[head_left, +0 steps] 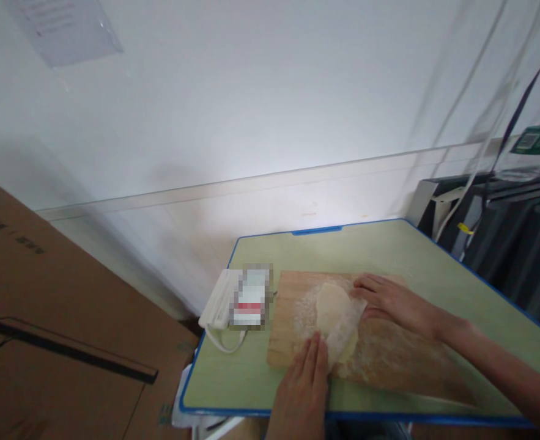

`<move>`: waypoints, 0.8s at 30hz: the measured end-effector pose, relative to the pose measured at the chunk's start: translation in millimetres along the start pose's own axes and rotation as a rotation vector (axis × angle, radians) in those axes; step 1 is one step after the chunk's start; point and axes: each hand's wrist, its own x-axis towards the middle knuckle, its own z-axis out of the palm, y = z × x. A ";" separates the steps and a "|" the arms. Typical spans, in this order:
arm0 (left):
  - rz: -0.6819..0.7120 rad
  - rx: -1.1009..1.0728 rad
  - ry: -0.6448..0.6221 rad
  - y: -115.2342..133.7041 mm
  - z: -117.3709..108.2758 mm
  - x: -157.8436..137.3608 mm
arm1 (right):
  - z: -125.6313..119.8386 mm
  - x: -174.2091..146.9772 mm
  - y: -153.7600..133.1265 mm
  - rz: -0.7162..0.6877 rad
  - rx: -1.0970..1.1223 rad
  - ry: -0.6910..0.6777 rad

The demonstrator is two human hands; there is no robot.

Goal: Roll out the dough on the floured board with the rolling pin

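A pale, flat sheet of dough [331, 305] lies between the two hands, with a thinner-looking, flour-whitened flap [347, 324] running slantwise over it from one hand to the other. The left hand [303, 373] is at the sheet's near edge, its fingers straight and side by side, the tips on the dough. The right hand [386, 299] reaches in from the right, its fingers bent slightly at the far end of the flap. The fingers hide the edges, so I cannot tell whether either hand is pinching the dough or just resting on it.

Beneath both hands is a wooden board [281, 330], dusted with flour around the dough and below the right wrist. It lies on a pale green worktop [366, 250] with a blue rim. Beyond the board, to the left of the hands, a pixelated device [251, 299] sits against a white object [219, 299], with a white cable [226, 349] looping on their near side. Farther left stands a large cardboard box [68, 305].
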 end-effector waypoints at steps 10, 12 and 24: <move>-0.017 0.080 0.053 27.1 3.8 30.8 | 11.6 28.9 22.7 0.025 0.261 -0.011; -0.068 0.148 0.129 30.6 7.8 33.8 | 15.6 41.6 19.7 0.042 0.209 0.006; -0.108 0.098 0.124 25.5 -1.2 35.7 | 41.6 93.4 10.6 0.066 0.117 -0.055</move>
